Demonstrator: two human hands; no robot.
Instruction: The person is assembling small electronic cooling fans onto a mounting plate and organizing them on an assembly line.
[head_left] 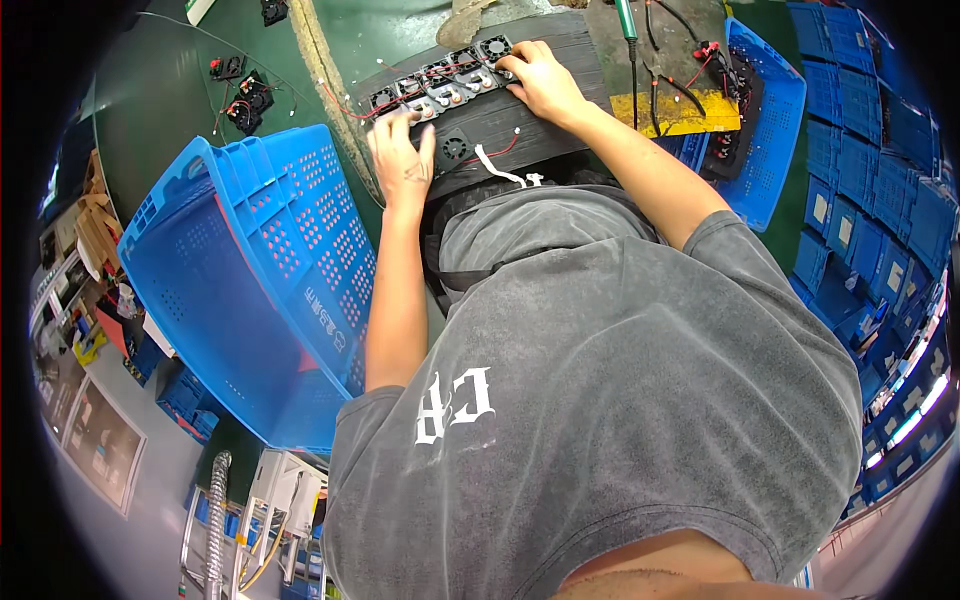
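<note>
A row of several small black cooling fans (465, 60) sits in a grey fixture (452, 97) with pale round knobs, on a dark wood-grained board (560, 60). My right hand (545, 85) has its fingers curled around the right end of the fixture, beside the last fan. By the left end, my left hand (402, 165) is slightly blurred, thumb apart from the fingers, with nothing visible in it. Next to it on the board lies a loose black fan (455, 147) with a red wire and a small white connector.
On my left stands a large blue crate (275, 220); beyond it, loose fans (248, 103) with wires lie on the green surface. To the right are a green-handled screwdriver (627, 18), dark pliers (654, 105), a yellow plate (705, 115) and a blue bin (780, 130) holding fans.
</note>
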